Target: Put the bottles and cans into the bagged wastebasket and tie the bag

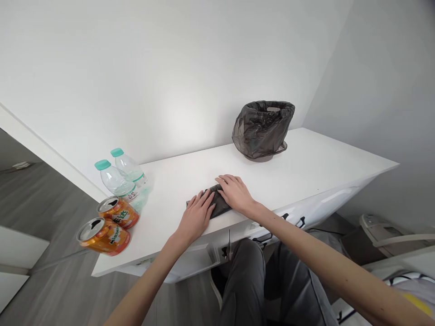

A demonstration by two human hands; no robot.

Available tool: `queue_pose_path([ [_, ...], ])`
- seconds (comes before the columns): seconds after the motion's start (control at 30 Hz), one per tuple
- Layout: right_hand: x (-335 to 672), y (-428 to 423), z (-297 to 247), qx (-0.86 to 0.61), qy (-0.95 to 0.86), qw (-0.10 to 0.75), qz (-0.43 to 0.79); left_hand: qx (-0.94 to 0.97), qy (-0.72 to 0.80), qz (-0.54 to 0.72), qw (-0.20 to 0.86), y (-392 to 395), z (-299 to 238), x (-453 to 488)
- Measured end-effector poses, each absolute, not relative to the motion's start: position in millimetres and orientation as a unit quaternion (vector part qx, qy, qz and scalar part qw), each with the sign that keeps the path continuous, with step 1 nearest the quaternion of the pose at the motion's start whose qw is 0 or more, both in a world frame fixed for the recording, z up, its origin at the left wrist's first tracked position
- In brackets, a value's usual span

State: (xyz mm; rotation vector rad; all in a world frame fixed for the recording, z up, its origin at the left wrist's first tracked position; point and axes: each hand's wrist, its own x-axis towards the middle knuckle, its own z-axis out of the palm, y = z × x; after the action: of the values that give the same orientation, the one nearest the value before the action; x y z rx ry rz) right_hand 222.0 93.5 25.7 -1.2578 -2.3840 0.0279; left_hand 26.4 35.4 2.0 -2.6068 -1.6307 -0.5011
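Observation:
A folded black plastic bag (219,206) lies flat on the white cabinet top (176,181), close to its front edge. My left hand (197,212) rests on the bag's left part with the fingers stretched out. On its right part lies my right hand (236,192), palm down and fingers extended. Both hands touch the bag from above, covering much of it. Behind them, near the wall, stands a trash bin lined with a black bag (263,131), the liner folded over its rim.
At the left end stand two opened orange soda cans (110,237) and two clear plastic bottles (117,181) with teal caps. A white wall (170,68) rises behind the cabinet. Drawers with dark handles (263,237) face my legs. A grey chair or frame (384,233) is at the right.

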Motion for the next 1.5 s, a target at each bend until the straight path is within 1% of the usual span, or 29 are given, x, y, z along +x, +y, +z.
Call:
queue_pose_path([
  [0.2,228,114,-14,-0.507,-0.833,0.215,0.054,-0.835,-0.533,-0.136,-0.007,35,-15,5],
  [0.33,227,107,-11,-0.511,-0.824,0.242,0.04,-0.836,-0.528,-0.144,-0.022,24,-11,-9],
  [0.4,219,90,-4,-0.481,-0.835,0.265,0.024,-0.828,-0.527,-0.18,-0.057,18,-5,-13],
  [0.5,199,56,2,-0.426,-0.862,0.274,0.022,-0.766,-0.562,-0.284,-0.131,11,9,-15],
  [0.6,179,33,0,-0.43,-0.868,0.241,0.055,-0.654,-0.623,-0.385,-0.189,8,21,-15],
  [0.73,175,35,-1,-0.465,-0.858,0.202,0.085,-0.574,-0.64,-0.455,-0.233,8,24,-16],
  [0.93,231,72,5,-0.498,-0.84,0.202,0.076,-0.571,-0.632,-0.462,-0.248,9,16,-20],
  [1.13,346,101,4,-0.542,-0.818,0.18,0.069,-0.591,-0.621,-0.448,-0.254,11,12,-24],
  [1.23,405,112,-5,-0.566,-0.802,0.186,0.045,-0.598,-0.624,-0.44,-0.244,13,10,-23],
  [1.3,430,119,-14,-0.569,-0.795,0.211,0.008,-0.601,-0.624,-0.437,-0.241,14,9,-23],
  [1.4,435,131,-26,-0.613,-0.746,0.258,-0.045,-0.603,-0.624,-0.433,-0.242,15,9,-22],
  [1.43,430,135,-29,-0.636,-0.724,0.262,-0.053,-0.604,-0.626,-0.431,-0.241,16,10,-22],
  [1.5,413,144,-31,-0.682,-0.688,0.243,-0.045,-0.605,-0.629,-0.427,-0.236,17,10,-21],
])
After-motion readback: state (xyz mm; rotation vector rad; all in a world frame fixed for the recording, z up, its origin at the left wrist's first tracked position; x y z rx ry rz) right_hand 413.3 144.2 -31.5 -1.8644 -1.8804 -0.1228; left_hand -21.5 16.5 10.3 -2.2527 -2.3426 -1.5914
